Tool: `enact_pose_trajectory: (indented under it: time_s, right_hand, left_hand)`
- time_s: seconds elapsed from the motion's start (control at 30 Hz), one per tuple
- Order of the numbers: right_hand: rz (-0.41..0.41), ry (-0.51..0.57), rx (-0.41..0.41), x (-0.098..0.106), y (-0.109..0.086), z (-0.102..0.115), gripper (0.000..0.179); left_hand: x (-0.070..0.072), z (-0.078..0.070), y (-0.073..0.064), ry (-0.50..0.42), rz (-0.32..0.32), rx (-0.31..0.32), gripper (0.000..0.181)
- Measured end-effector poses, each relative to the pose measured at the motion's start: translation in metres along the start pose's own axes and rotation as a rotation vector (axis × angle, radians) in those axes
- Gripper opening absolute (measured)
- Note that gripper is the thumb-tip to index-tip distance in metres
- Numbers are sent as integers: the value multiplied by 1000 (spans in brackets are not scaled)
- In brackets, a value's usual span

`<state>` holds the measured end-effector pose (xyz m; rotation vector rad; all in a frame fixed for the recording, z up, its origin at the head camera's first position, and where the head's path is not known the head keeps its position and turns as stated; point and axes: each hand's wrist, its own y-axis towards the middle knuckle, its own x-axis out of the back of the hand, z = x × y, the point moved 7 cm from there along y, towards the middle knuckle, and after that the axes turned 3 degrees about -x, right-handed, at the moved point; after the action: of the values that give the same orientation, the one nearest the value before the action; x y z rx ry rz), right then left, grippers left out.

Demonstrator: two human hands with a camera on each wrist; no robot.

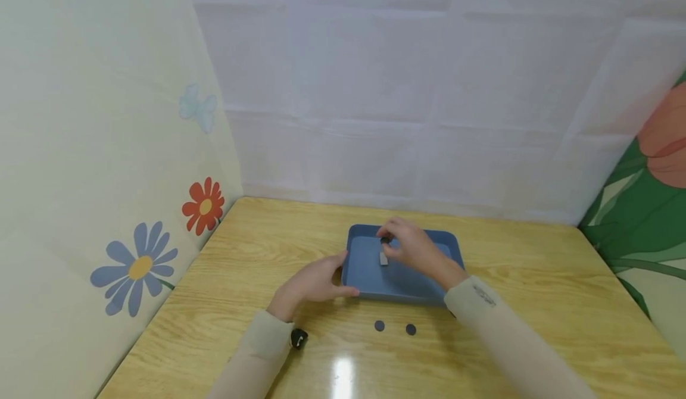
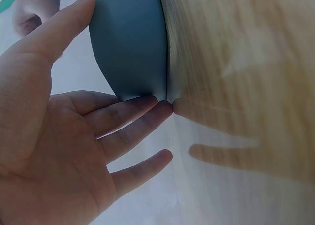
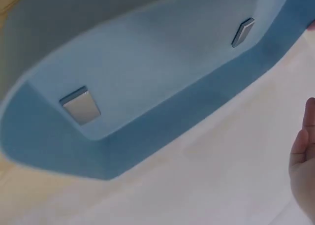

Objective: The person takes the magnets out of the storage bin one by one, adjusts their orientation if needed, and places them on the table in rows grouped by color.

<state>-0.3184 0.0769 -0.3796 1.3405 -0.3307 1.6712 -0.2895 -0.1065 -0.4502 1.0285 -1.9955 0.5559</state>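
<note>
A shallow blue tray (image 1: 407, 296) lies on the table, and my left hand (image 1: 318, 279) steadies its left end. In the left wrist view the thumb and extended fingers of that hand touch the tray's wall (image 2: 130, 43). Above the tray, my right hand (image 1: 412, 247) pinches a small dark piece (image 1: 385, 240); its exact kind is too small to tell. Just below it a small silver rectangular block (image 1: 383, 259) is seen in the tray. The right wrist view shows two such silver blocks, a near block (image 3: 81, 107) and a far block (image 3: 243, 33), lying apart.
On the table in front of the tray lie two dark round discs, a left disc (image 1: 379, 326) and a right disc (image 1: 411, 329). A white sheet (image 1: 343, 89) stands behind the wooden table (image 1: 536, 315), with flower-printed sheets at both sides.
</note>
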Motion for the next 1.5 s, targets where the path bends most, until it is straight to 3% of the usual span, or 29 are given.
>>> enact_pose_trajectory:
  time_s: [0.47,0.67,1.07,1.2,1.37,1.5]
  right_hand:
    - [-111,-107,119,29,-33,6,18]
    - [-166,-103,179,43,-53,3,20]
    - [-209,-113,219,69,-92,-6,28]
    - [-234,-111,242,76,-104,-9,13]
    - [-253,-119,237,81,-116,-12,42]
    - [-264,-101,233,83,-123,-14,16]
  left_hand:
    - [-1,4,1,5,1,48,108]
    - [0,5,1,13,-11,39,108]
    - [0,5,3,27,-11,31,107]
    - [0,4,3,26,-14,32,106]
    - [0,6,4,31,-16,37,106]
    - [-1,7,5,33,-13,30,106]
